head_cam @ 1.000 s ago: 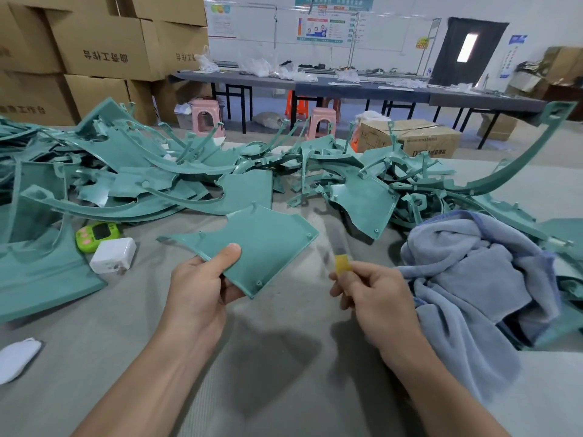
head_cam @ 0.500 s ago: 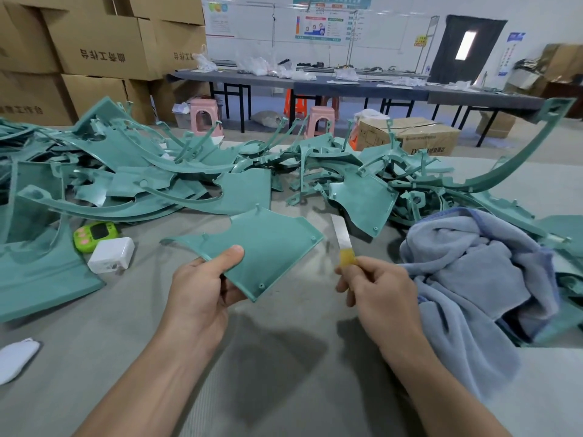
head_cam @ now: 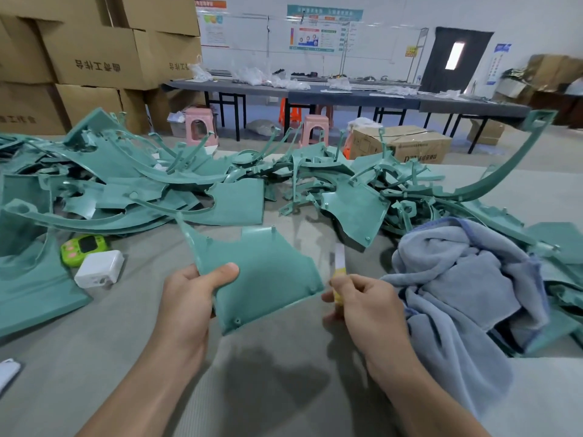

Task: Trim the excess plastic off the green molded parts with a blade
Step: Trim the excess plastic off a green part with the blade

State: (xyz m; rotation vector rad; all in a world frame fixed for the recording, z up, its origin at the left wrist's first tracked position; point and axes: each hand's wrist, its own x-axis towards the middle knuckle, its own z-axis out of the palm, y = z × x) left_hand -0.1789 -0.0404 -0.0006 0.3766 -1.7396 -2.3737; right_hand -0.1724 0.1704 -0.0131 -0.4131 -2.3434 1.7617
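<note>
My left hand [head_cam: 189, 298] grips a flat green molded part [head_cam: 265, 275] by its left edge, thumb on top, lifted above the grey table. My right hand [head_cam: 362, 304] pinches a small blade with a yellow handle [head_cam: 339, 266], its pale tip pointing up just right of the part's right edge. Blade and part sit close together; I cannot tell whether they touch. A big pile of green molded parts [head_cam: 132, 184] spreads across the back of the table.
A blue-grey towel [head_cam: 463, 279] lies bunched at the right. A green timer [head_cam: 83, 247] and a white charger block [head_cam: 99, 268] sit at the left. Cardboard boxes [head_cam: 94, 55] stack up behind, with long tables [head_cam: 347, 93] and pink stools farther back.
My left hand has turned the green part, swinging its narrow tip upward and its wide end toward the blade. My right hand has stayed near the part's right edge.
</note>
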